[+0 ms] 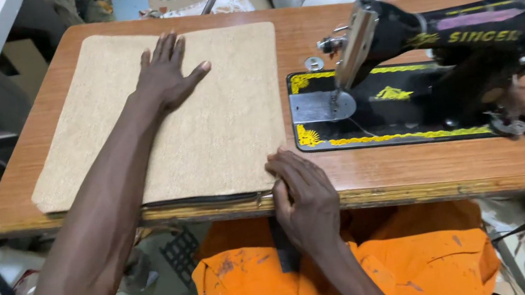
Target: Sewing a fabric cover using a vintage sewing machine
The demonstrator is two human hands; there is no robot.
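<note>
We have our left hand [167,74] flat and open on the tan cushion cover [202,129], our right hand [300,195] pinching its zipper edge [207,200] at 6 o'clock, nothing yet under the sewing machine [407,71] at 3 o'clock.

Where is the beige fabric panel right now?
The beige fabric panel lies flat on the wooden table, left of the black sewing machine, under the left hand.

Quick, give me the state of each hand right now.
Left hand: open, palm flat on the beige fabric panel, holding nothing.
Right hand: fingers curled over the panel's near corner at the table edge, gripping it.
</note>
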